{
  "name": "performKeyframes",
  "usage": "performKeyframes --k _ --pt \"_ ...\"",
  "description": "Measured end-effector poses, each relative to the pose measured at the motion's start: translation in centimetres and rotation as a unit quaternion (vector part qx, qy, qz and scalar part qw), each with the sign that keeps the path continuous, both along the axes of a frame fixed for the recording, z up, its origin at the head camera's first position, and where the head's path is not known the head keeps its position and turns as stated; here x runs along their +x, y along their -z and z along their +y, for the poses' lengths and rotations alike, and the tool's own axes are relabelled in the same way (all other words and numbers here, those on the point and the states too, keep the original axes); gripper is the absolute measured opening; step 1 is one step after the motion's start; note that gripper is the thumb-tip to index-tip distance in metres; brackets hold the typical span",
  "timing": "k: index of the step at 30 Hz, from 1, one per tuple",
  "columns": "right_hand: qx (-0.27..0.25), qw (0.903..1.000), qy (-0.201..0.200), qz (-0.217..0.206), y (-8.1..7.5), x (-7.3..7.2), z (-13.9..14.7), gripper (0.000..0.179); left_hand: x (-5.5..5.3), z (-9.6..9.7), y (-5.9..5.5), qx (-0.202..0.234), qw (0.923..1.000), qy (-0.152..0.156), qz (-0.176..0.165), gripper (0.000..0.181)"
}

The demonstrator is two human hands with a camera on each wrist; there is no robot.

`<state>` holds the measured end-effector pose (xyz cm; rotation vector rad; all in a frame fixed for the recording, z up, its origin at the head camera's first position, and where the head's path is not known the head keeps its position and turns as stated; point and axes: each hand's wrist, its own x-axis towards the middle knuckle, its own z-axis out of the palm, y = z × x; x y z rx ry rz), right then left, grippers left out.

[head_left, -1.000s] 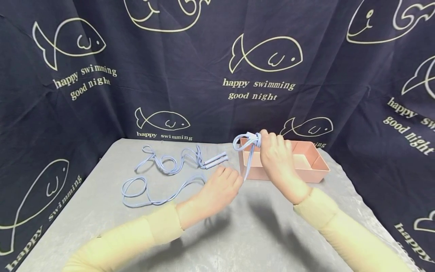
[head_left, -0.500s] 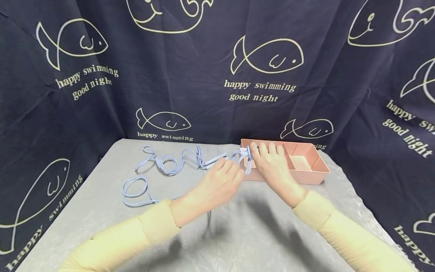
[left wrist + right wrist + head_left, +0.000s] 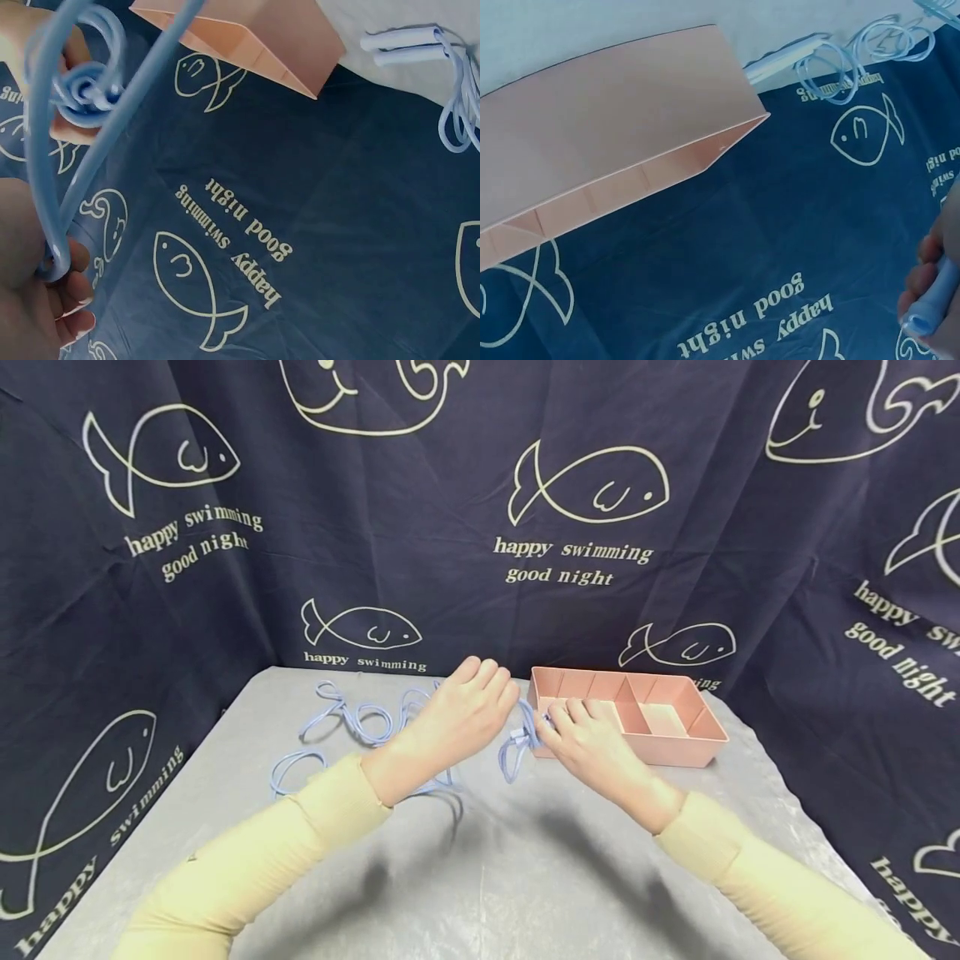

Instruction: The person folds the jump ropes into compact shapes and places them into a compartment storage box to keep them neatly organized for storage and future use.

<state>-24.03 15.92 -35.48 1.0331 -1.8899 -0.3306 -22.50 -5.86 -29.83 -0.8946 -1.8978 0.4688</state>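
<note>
My right hand (image 3: 588, 743) grips a coiled light-blue jump rope (image 3: 517, 742) at the front left corner of the pink box. In the right wrist view its fingers are curled round a pale blue handle (image 3: 930, 304). My left hand (image 3: 468, 706) is raised to the left of the box. It pinches a doubled stretch of the cord (image 3: 52, 259), which the left wrist view shows running upward past the coil. A second blue jump rope (image 3: 363, 720) lies loosely on the table; its two handles (image 3: 409, 45), hidden in the head view, show in the left wrist view.
The pink box (image 3: 675, 750) stands at the back right, with a divider (image 3: 634, 710) inside. More blue cord (image 3: 296, 768) loops across the table's left side, partly behind my left arm. A dark fish-print curtain (image 3: 465, 510) surrounds the grey tabletop (image 3: 525, 877).
My left hand has first drifted, then risen, pulling cord up from the table. The right hand has come down and left with the coil, from above the box to its front left corner.
</note>
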Motion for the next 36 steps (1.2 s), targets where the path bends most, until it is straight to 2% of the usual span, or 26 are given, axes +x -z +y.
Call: performKeyframes --k 4,8,11,15,18,22,31,36 --pt "0.025 0.9990 -0.031 -0.022 -0.2 1.0 -0.2 0.022 -0.5 -0.2 0.1 -0.007 0.9999 0.009 -0.003 0.025" --pt "0.010 0.9977 -0.060 -0.030 -0.6 2.2 -0.5 0.022 -1.2 -0.6 0.4 -0.008 0.9998 0.019 -0.003 0.025" --pt "0.004 0.9966 -0.079 -0.023 -0.9 2.9 -0.7 0.020 -1.6 -0.8 0.8 -0.011 0.9996 0.024 -0.011 0.024" --pt "-0.004 0.9950 -0.100 0.006 -1.6 3.5 -0.8 0.018 -1.8 -0.8 1.2 -0.014 0.9993 0.021 -0.027 0.024" --pt "-0.020 0.9933 -0.110 0.033 -2.3 3.8 -0.7 0.016 -1.9 -0.7 1.4 -0.015 0.9992 0.013 -0.036 0.024" --pt "-0.041 0.9912 -0.120 0.039 -3.1 4.0 -0.4 0.017 -2.0 -0.7 1.8 -0.010 0.9990 0.010 -0.043 0.024" --pt "-0.082 0.9862 -0.144 0.000 -2.9 4.0 -0.6 0.020 -2.4 0.6 2.4 0.005 0.9978 0.018 -0.063 0.011" --pt "-0.112 0.9819 -0.151 -0.023 -2.7 4.0 -0.8 0.025 -2.3 1.6 3.0 0.008 0.9961 0.024 -0.085 0.011"
